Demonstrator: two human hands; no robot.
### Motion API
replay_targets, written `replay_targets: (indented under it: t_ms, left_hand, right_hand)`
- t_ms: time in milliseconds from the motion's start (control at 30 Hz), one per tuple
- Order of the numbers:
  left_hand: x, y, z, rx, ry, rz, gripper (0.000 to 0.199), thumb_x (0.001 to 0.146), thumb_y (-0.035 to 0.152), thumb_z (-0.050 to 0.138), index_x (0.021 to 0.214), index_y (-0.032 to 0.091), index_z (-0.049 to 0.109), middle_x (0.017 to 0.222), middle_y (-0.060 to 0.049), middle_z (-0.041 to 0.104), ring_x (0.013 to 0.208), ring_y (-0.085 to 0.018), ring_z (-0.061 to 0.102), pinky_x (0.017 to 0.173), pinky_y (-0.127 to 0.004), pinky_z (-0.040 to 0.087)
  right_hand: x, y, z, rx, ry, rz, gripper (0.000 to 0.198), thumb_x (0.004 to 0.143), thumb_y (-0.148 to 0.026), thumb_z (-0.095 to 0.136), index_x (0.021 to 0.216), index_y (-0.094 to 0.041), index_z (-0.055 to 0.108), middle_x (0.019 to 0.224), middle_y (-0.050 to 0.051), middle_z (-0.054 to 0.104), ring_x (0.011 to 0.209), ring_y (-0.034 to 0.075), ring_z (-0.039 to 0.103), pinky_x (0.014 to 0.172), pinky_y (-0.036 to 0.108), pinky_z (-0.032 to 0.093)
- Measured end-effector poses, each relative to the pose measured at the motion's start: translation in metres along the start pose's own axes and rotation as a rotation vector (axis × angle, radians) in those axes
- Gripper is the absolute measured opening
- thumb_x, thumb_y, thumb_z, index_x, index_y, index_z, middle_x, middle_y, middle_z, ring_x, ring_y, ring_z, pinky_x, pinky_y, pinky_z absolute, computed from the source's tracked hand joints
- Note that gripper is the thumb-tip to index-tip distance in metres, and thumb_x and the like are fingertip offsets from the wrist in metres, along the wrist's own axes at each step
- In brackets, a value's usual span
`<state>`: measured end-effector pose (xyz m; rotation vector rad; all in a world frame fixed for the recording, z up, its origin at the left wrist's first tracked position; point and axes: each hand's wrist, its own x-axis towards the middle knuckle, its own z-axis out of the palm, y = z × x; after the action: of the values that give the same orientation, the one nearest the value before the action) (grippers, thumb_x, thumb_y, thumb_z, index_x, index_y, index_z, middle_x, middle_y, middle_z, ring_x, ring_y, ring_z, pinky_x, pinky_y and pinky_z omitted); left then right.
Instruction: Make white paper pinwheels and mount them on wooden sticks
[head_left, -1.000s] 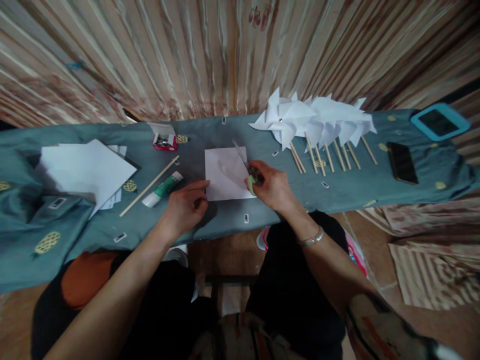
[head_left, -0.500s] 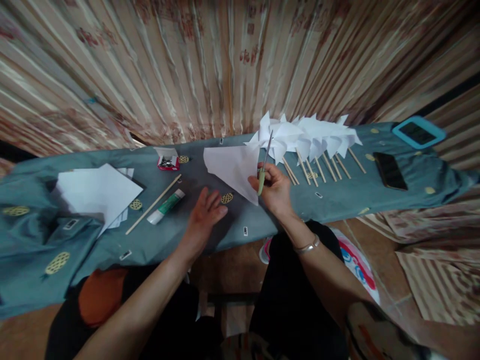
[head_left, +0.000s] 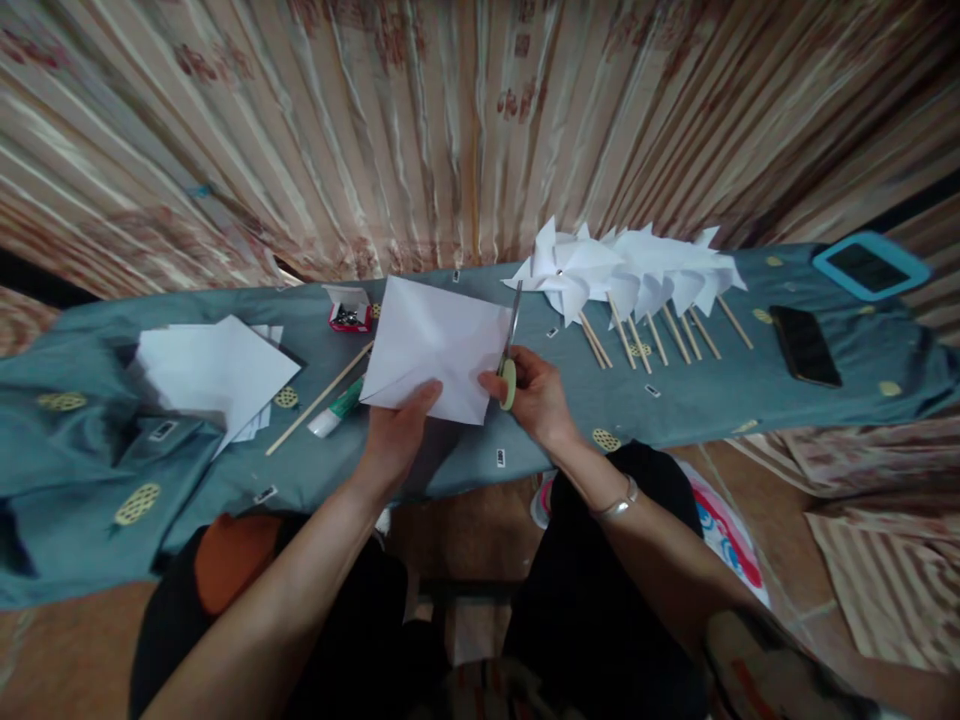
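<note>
A white square sheet of paper (head_left: 439, 345) with crease lines is held up over the cloth, its face toward me. My left hand (head_left: 396, 432) grips its lower left edge, thumb on top and fingers hidden behind. My right hand (head_left: 536, 395) holds scissors (head_left: 508, 385) with pale green handles, blades pointing up and away along the sheet's right edge. The right thumb also touches that edge of the paper. Just left of the sheet lie a green and white glue stick (head_left: 335, 408), partly covered, and a thin wooden stick (head_left: 319, 398).
Several white paper pinwheels (head_left: 637, 270) on wooden sticks lie in an overlapping row at the right. Beyond them are a black phone (head_left: 805, 346) and a blue-framed tablet (head_left: 870, 266). A paper stack (head_left: 217, 375) lies left, near a small red box (head_left: 349, 312) of metal bits. A curtain (head_left: 420, 130) hangs behind.
My left hand has gone from spread fingers over the cloth to gripping the paper. The sheet, folded into a triangle before, is now unfolded to a square. The scissors remain in my right hand.
</note>
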<state>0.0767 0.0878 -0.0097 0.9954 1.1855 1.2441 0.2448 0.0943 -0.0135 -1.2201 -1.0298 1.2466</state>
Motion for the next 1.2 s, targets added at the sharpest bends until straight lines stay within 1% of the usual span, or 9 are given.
replay_targets:
  t_ms: [167,267,367,467,600,667,800,1000,1200]
  left_hand:
    - [0.011,0.008,-0.008,0.118,0.042,0.078,0.028,0.076,0.028,0.071,0.102,0.024,0.065,0.102,-0.003,0.075,0.103,-0.024,0.069,0.093,-0.041,0.055]
    - [0.018,0.010,-0.013,0.076,0.104,0.109,0.027,0.072,0.028,0.074,0.098,0.023,0.066,0.097,-0.003,0.074,0.092,-0.022,0.069,0.087,-0.038,0.056]
    - [0.027,0.013,-0.019,0.028,0.146,0.174,0.023,0.069,0.027,0.077,0.089,0.022,0.068,0.092,-0.003,0.074,0.086,-0.020,0.069,0.085,-0.036,0.057]
    - [0.036,0.015,-0.026,-0.016,0.176,0.223,0.020,0.067,0.027,0.079,0.082,0.020,0.068,0.087,-0.002,0.073,0.083,-0.019,0.068,0.082,-0.033,0.057]
    - [0.044,0.018,-0.034,-0.069,0.226,0.222,0.026,0.064,0.027,0.080,0.086,0.019,0.069,0.086,-0.002,0.073,0.080,-0.018,0.068,0.081,-0.032,0.056]
    - [0.046,0.017,-0.036,-0.070,0.237,0.219,0.028,0.064,0.028,0.080,0.087,0.020,0.069,0.088,-0.003,0.073,0.080,-0.019,0.068,0.080,-0.033,0.057]
    - [0.046,0.015,-0.037,-0.036,0.222,0.215,0.029,0.067,0.031,0.078,0.092,0.021,0.068,0.093,-0.005,0.075,0.084,-0.020,0.068,0.081,-0.035,0.057]
    - [0.041,0.014,-0.033,-0.101,0.144,0.193,0.027,0.066,0.026,0.079,0.090,0.020,0.069,0.085,-0.002,0.072,0.077,-0.018,0.068,0.078,-0.033,0.056]
    - [0.039,0.013,-0.029,-0.155,0.142,0.160,0.028,0.062,0.024,0.081,0.087,0.018,0.069,0.079,0.000,0.071,0.069,-0.015,0.065,0.072,-0.029,0.054]
  right_hand:
    - [-0.006,-0.002,0.005,-0.015,-0.114,0.050,0.047,0.056,-0.046,0.087,0.086,-0.021,0.060,0.073,-0.003,0.064,0.069,0.013,0.060,0.064,0.027,0.050]
    - [-0.011,-0.002,0.007,0.006,-0.156,0.102,0.051,0.055,-0.048,0.088,0.091,-0.022,0.062,0.075,-0.002,0.067,0.070,0.014,0.062,0.067,0.028,0.051]
    - [-0.017,-0.003,0.007,-0.038,-0.213,0.117,0.051,0.058,-0.052,0.086,0.092,-0.021,0.064,0.077,0.000,0.069,0.071,0.015,0.063,0.066,0.028,0.050]
    - [-0.024,-0.006,0.002,-0.167,-0.338,0.126,0.050,0.063,-0.051,0.084,0.097,-0.020,0.066,0.075,0.000,0.068,0.067,0.014,0.061,0.062,0.027,0.047]
    - [-0.028,-0.006,-0.004,-0.331,-0.566,0.199,0.047,0.070,-0.051,0.080,0.100,-0.018,0.066,0.076,0.001,0.068,0.064,0.013,0.059,0.059,0.025,0.044]
    - [-0.028,-0.005,-0.006,-0.375,-0.622,0.231,0.047,0.071,-0.052,0.078,0.099,-0.017,0.067,0.073,0.000,0.066,0.060,0.012,0.056,0.054,0.023,0.041]
    - [-0.026,-0.002,-0.005,-0.323,-0.647,0.277,0.047,0.071,-0.057,0.077,0.092,-0.017,0.067,0.065,-0.003,0.061,0.055,0.010,0.051,0.049,0.022,0.036]
    - [-0.024,-0.003,-0.003,-0.247,-0.633,0.327,0.046,0.066,-0.058,0.080,0.083,-0.018,0.064,0.065,-0.002,0.065,0.056,0.010,0.055,0.050,0.021,0.040]
    - [-0.022,-0.007,-0.002,-0.197,-0.613,0.394,0.046,0.061,-0.054,0.085,0.081,-0.018,0.064,0.067,-0.001,0.067,0.056,0.011,0.058,0.051,0.022,0.044]
